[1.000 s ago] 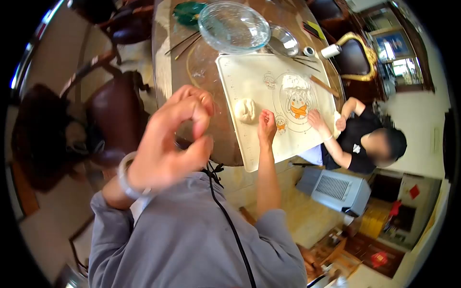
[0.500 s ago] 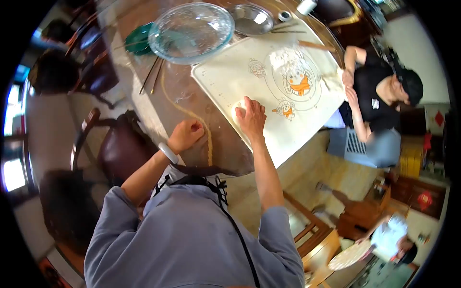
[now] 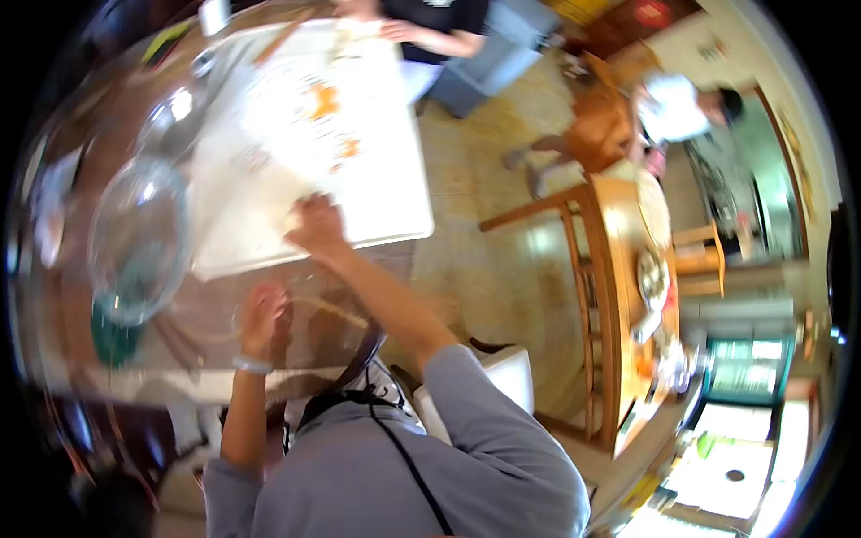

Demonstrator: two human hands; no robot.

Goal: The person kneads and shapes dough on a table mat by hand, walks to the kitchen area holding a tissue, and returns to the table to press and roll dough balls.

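Note:
My right hand [image 3: 318, 226] rests near the front edge of the white printed mat [image 3: 390, 202], over the spot where a pale dough lump lies; the lump is almost wholly hidden and blurred. Its fingers are bent downward. My left hand [image 3: 263, 314], with a white band at the wrist, hovers over the brown table [image 3: 215, 300] in front of the mat and is smeared by motion. Left of the mat stand a large clear glass bowl [image 3: 139, 238] and a metal bowl [image 3: 170, 123].
A green object [image 3: 115, 339] is beside the glass bowl. Across the mat a person in black [image 3: 439, 27] handles dough. Another person in a white top [image 3: 673, 108] stands farther off, by a wooden table [image 3: 614, 269]. A grey appliance [image 3: 489, 54] stands behind the mat.
The view has turned to the right. My left hand has come down from its raised position to the table. My right hand has moved from beside the dough onto it.

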